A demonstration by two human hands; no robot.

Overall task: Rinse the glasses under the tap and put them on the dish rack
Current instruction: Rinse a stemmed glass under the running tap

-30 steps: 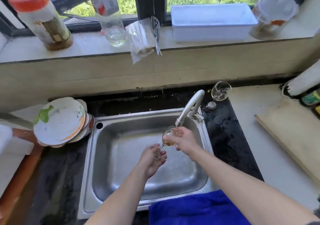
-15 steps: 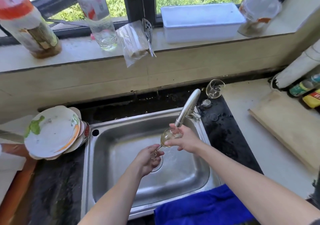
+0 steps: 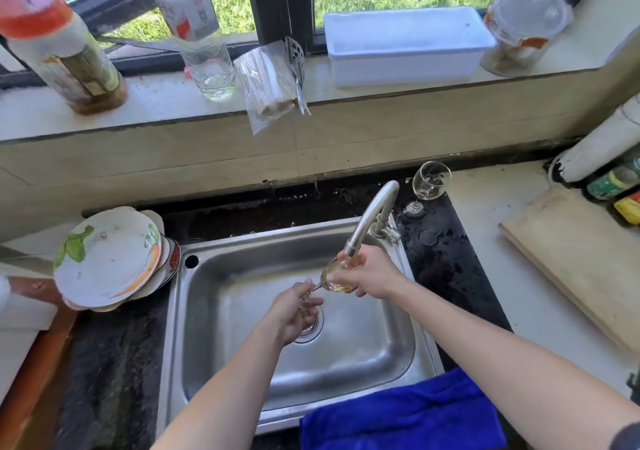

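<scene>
Head view: over the steel sink, both hands hold one stemmed glass. It lies tilted, with its bowl just below the mouth of the tap and its stem slanting down and to the left. The right hand grips the bowl from the right side, its fingers curled round the far side and the thumb across the near side. The left hand sits lower and nearer, above the drain, its fingers curled and pinching the stem and foot. Whether water runs cannot be told. A second glass stands upright on the dark counter, far right of the tap. Stacked plates lean left of the sink, and a blue cloth drapes over its near edge.
</scene>
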